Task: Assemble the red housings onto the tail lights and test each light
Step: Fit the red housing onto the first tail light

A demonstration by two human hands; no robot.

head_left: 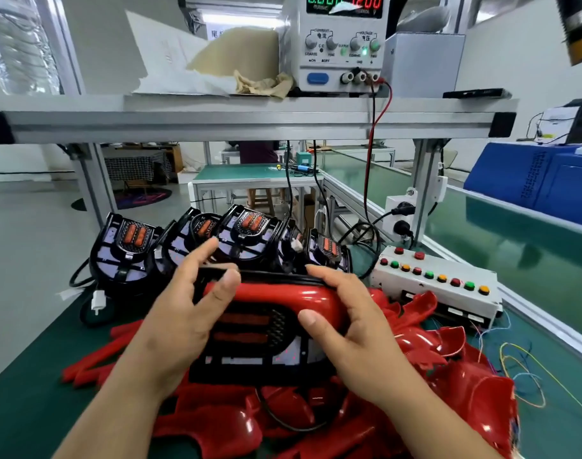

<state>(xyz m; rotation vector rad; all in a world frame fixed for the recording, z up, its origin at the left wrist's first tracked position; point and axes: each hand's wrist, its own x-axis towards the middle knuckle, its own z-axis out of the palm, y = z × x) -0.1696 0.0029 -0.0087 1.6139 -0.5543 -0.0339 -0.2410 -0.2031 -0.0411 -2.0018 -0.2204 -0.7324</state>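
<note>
Head view.
- Left hand [183, 313] and right hand [352, 329] hold one tail light [249, 359] between them, above the green bench mat [34, 392], lens side facing up toward the camera.
- A red housing [302, 298] sits over the upper part of this tail light; its lower black frame is uncovered.
- Left hand: thumb pressed on the housing's upper left, fingers reaching behind the black top rim, so it pinches the unit.
- Right hand: fingers curled over the top right edge, thumb on the housing's front face, gripping.
- Under and right of the held unit lies a heap of loose red housings [431, 359] (glossy, overlapping, count not readable).
- Behind the hands, a row of bare tail lights [246, 236] stands tilted, orange elements showing.
- Right of that row: a white test box [438, 279] with red, green and yellow push buttons.
- Thin coloured wires [514, 376] trail on the mat near the box.
- On the aluminium shelf [249, 117] above: a bench power supply [342, 44], digits lit, with a red lead [370, 160] hanging down from it.
</note>
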